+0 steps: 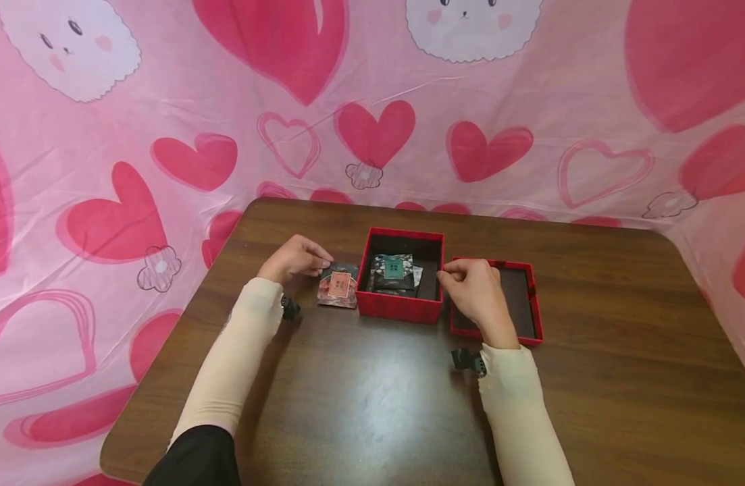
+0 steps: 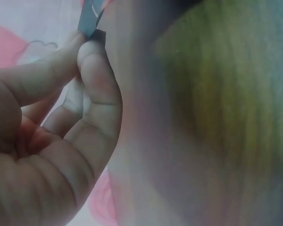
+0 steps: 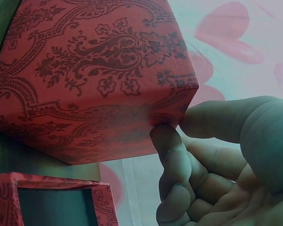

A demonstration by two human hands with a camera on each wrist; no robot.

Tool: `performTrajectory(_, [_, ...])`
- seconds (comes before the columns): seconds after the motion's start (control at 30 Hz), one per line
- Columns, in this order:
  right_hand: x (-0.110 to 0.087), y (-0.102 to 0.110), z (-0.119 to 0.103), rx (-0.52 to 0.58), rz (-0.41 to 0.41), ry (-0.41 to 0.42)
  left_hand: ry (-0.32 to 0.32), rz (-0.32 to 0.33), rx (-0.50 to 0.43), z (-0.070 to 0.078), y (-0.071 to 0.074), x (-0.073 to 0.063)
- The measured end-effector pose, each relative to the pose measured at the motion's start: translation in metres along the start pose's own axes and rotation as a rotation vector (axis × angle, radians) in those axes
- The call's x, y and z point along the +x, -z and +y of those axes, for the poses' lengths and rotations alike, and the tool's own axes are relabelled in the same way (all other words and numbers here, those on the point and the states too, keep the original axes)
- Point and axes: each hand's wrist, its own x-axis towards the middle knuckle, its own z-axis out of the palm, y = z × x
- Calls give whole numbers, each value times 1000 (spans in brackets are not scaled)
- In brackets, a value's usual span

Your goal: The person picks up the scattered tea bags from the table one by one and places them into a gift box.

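In the head view my left hand (image 1: 296,259) pinches the upper edge of a dark sachet (image 1: 340,285) with an orange label, left of a red box (image 1: 399,309). The left wrist view shows the thumb and fingertips on the sachet's thin edge (image 2: 90,20). Inside the open box lies a dark sachet with a green label (image 1: 394,268), over other partly hidden packets. At the box's right wall, my right hand (image 1: 478,294) grips the rim between thumb and finger. Dark floral patterning covers the box (image 3: 99,61) in the right wrist view.
The red box lid (image 1: 521,304) lies inside-up right of the box, partly behind my right hand. All of it stands on a brown wooden table (image 1: 372,391). A pink cloth (image 1: 396,81) with hearts hangs behind and beside the table.
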Motion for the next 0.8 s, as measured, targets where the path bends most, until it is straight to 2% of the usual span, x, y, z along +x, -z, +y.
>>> performTrajectory(0.27, [0,1,-1,5,-6,-7,-13,22,-38,8,11,-2])
performTrajectory(0.43, [0,1,-1,3,-7,-7,-20,47,-79,17,20,-7])
performTrajectory(0.57, [0,1,-1,3,-8,-10,-42,43,-83,23,26,-13])
performTrajectory(0.8, [0,1,0,-2,-1,-5,-34,51,-135,32,32,-16])
